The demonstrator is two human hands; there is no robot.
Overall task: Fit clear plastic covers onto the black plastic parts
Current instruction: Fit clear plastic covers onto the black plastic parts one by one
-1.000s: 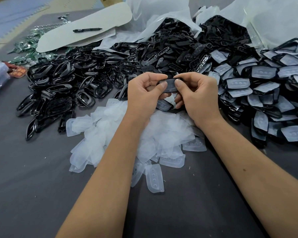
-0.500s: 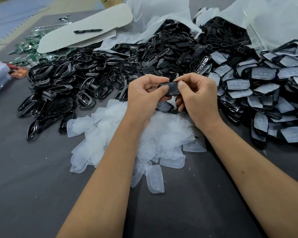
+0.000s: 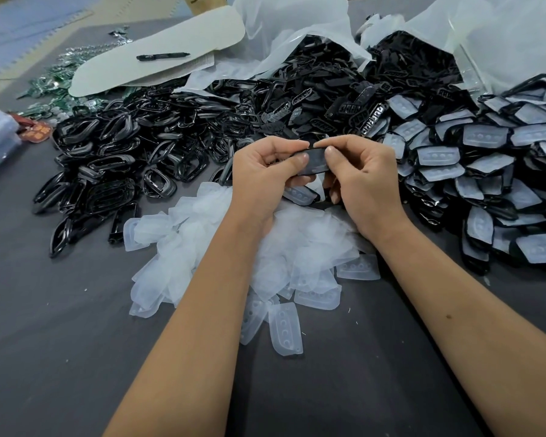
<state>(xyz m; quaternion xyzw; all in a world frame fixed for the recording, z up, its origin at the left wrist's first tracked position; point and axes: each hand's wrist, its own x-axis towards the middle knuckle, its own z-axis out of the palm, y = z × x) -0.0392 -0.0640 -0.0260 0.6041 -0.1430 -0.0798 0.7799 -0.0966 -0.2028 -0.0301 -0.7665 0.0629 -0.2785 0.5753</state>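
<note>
Both hands, left hand (image 3: 267, 171) and right hand (image 3: 364, 178), pinch black part (image 3: 316, 160) at frame centre; cover probably half seated. Covered parts (image 3: 486, 159) piled right; bare black parts (image 3: 114, 165) left, loose clear covers (image 3: 221, 247) below remain.

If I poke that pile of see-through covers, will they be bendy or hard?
Probably bendy: the clear covers look thin and milky, and several lie curled and slumped over one another. Likely very light too, so a poke may scatter them across the table. They look smooth, so they might slide rather than roll.
</note>
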